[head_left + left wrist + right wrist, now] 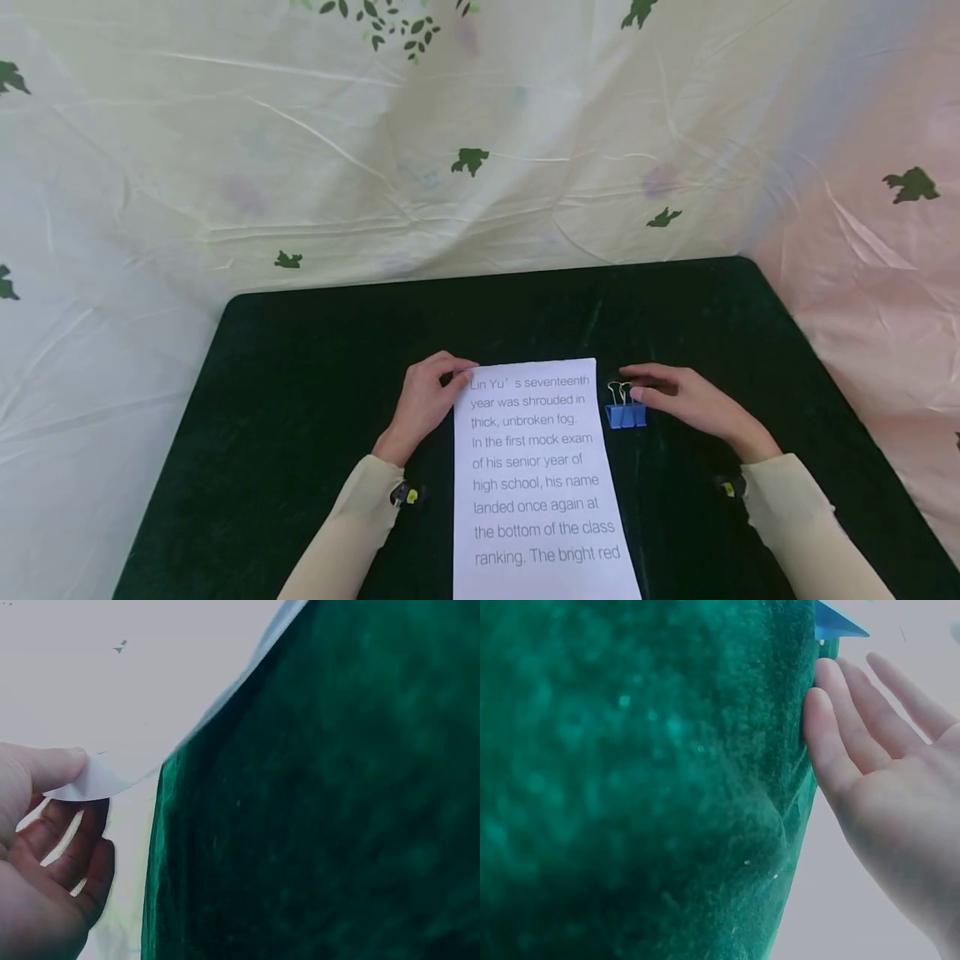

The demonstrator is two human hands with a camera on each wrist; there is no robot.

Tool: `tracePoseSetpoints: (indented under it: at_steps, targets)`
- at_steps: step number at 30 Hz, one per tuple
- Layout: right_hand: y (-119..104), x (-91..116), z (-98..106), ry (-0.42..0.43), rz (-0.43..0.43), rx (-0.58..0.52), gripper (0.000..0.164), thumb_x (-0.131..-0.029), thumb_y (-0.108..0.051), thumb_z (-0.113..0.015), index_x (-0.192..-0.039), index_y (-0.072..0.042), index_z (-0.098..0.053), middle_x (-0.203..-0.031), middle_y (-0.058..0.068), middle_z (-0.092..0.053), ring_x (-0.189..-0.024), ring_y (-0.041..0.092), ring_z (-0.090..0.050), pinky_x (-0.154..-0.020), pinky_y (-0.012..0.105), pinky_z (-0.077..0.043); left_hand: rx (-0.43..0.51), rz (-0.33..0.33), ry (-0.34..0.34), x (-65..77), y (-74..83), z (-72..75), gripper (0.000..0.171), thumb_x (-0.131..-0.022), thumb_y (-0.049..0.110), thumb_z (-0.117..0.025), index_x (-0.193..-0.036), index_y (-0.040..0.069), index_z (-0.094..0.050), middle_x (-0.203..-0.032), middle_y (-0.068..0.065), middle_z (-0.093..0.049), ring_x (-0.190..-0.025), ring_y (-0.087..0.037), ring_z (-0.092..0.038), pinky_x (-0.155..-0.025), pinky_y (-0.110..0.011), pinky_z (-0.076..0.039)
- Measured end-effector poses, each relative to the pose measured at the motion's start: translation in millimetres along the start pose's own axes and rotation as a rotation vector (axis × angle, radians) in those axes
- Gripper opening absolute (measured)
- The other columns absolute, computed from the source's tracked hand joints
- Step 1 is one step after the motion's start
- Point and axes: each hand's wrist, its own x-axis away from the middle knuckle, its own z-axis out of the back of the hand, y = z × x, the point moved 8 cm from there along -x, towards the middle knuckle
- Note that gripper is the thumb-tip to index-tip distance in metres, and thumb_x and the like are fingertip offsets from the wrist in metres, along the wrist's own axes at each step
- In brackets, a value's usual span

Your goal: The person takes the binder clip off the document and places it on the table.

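Note:
Printed paper [534, 467] with large English text lies lengthwise in front of me, its top edge away from me. At its upper left corner my left hand [427, 396] pinches the sheet; the left wrist view shows the bent corner [101, 780] between thumb and fingers. A blue binder clip [626, 415] with silver wire handles stands just right of the paper's upper part. My right hand [697, 404] is beside the clip, its fingertips overlapping the handles in the head view. In the right wrist view the fingers [866, 724] extend loosely, with the clip's blue edge [838, 621] beyond them.
The table [300, 417] wears a dark green velvety cloth. Behind it and on both sides hang pale curtains [337, 183] with green leaf-like prints. Each wrist carries a small dark device [405, 495] at the sleeve cuff.

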Motion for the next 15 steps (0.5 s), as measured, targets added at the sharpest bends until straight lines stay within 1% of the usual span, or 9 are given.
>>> tracePoseSetpoints:
  at_steps: [4,10,15]
  targets:
    - [1,2,1,0.007,-0.008,0.002,0.046,-0.107,-0.031,-0.058,-0.148,-0.009,-0.054,-0.144,0.019,-0.059,-0.122,0.034,-0.062,-0.096,0.048,-0.052,-0.065,0.028,-0.049,-4.7,-1.5,-2.7,0.015,-0.099,0.014,-0.072,-0.112,0.014,-0.079,-0.103,0.0,-0.071,-0.086,-0.015,-0.06,-0.076,-0.034,-0.049]
    - [2,4,2,0.01,-0.005,0.008,0.046,-0.107,-0.031,-0.057,-0.148,-0.01,-0.055,-0.145,0.017,-0.058,-0.126,0.035,-0.06,-0.098,0.05,-0.051,-0.17,0.037,-0.087,-11.8,-2.5,-4.5,0.013,-0.097,0.014,-0.074,-0.109,0.014,-0.08,-0.109,-0.003,-0.072,-0.095,-0.02,-0.06,-0.087,-0.039,-0.051]
    - [3,4,1,0.005,0.004,0.0,0.045,-0.108,-0.03,-0.056,-0.148,-0.009,-0.055,-0.146,0.018,-0.058,-0.125,0.036,-0.06,-0.098,0.053,-0.052,-0.193,0.066,-0.138,-16.2,-9.6,-7.0,0.013,-0.097,0.016,-0.075,-0.109,0.015,-0.079,-0.119,-0.005,-0.07,-0.107,-0.024,-0.059,-0.098,-0.045,-0.048]
